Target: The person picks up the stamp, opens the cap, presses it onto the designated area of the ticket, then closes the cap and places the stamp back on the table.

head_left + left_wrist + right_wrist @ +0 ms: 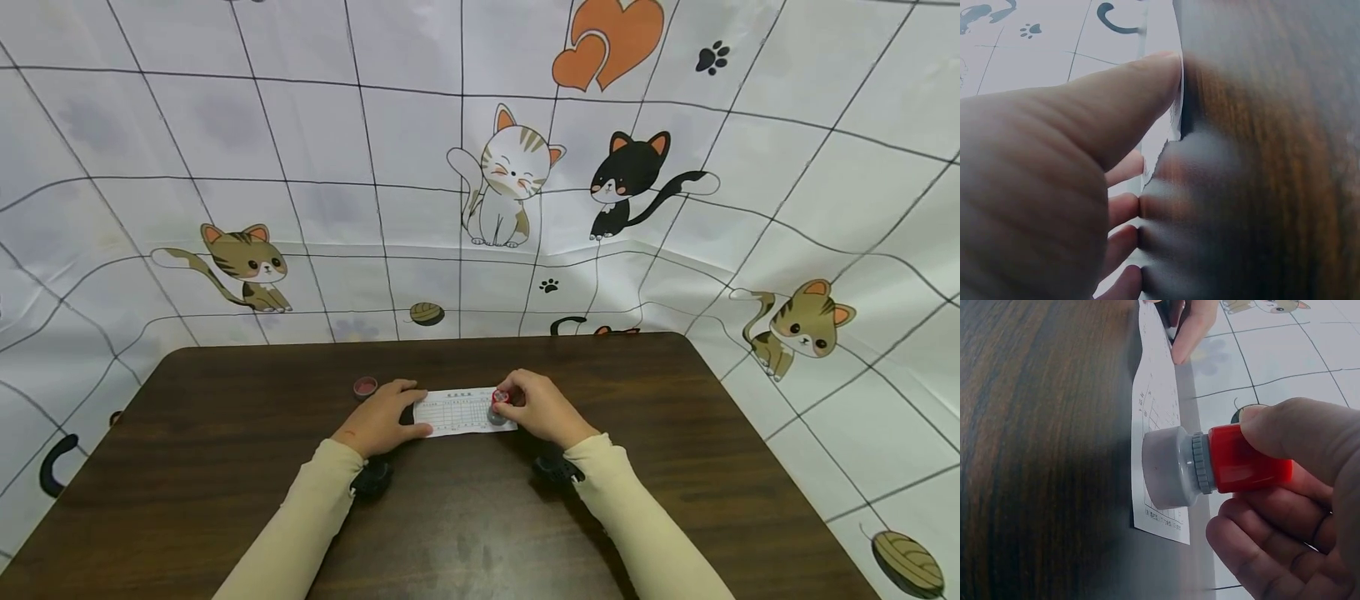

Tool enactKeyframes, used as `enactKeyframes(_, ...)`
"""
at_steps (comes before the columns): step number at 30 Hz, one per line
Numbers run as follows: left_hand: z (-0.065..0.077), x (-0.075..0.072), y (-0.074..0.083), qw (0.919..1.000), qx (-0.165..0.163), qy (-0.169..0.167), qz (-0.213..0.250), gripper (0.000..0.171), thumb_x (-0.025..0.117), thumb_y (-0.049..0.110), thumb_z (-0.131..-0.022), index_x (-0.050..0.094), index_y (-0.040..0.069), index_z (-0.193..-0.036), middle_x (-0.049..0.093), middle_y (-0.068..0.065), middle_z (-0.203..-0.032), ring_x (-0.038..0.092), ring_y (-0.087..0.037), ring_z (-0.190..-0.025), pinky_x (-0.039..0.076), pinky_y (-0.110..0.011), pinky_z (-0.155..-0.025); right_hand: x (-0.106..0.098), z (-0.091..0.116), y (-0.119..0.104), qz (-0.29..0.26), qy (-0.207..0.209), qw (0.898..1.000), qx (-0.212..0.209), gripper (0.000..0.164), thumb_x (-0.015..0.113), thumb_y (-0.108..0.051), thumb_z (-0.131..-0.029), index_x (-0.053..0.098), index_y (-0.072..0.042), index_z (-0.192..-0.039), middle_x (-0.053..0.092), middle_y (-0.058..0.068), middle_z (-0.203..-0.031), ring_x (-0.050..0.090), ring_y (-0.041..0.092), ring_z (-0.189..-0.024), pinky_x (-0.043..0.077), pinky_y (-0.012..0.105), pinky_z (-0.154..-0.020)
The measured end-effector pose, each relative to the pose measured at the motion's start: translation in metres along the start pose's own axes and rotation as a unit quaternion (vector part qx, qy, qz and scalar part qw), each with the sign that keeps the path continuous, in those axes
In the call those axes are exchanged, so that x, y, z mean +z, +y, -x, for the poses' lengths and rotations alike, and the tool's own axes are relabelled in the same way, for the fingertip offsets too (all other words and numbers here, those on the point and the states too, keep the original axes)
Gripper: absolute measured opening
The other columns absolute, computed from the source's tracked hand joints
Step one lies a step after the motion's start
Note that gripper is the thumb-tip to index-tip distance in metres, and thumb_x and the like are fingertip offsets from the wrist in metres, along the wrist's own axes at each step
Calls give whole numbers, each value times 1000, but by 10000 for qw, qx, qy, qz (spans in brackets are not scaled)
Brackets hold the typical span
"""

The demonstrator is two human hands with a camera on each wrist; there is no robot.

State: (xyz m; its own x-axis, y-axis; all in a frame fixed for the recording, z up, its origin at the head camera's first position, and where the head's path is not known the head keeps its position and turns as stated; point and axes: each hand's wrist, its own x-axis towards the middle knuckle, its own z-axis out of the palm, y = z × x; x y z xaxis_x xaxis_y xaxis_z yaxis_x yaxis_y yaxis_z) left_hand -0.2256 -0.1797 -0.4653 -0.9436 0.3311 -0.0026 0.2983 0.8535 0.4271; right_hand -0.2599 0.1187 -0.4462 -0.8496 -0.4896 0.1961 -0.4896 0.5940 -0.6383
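A white printed paper slip [453, 412] with a ruled grid lies on the table. My left hand [378, 421] holds down its left end, thumb [1154, 78] on the near edge and fingers spread at the far side. In my right hand [547, 408] a stamp [1250, 459] with a red handle and grey round base is pinched between thumb and fingers. The stamp's grey base stands on the right end of the slip, its underside hidden. A small round reddish cap or dish [365, 387] rests just beyond my left hand.
The brown wooden table [465, 525] reaches to a white curtain [330, 208] printed with cats and grid lines. A dark strap device [371, 479] sits on the left wrist, another [555, 468] on the right.
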Motion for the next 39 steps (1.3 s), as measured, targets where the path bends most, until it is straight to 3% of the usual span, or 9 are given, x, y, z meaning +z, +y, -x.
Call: enactKeyframes(39,0,-2,3,10000,-20,-23,71,72,76,43,-94,53,5,-151,43,-21,-158,41,-42,-145,38,-59,-115,1,0,0,-115,121,9999,-4,13,82,-13,-89,73,-9,-97,66,-1,-91,59,10,-79,53,26,-72)
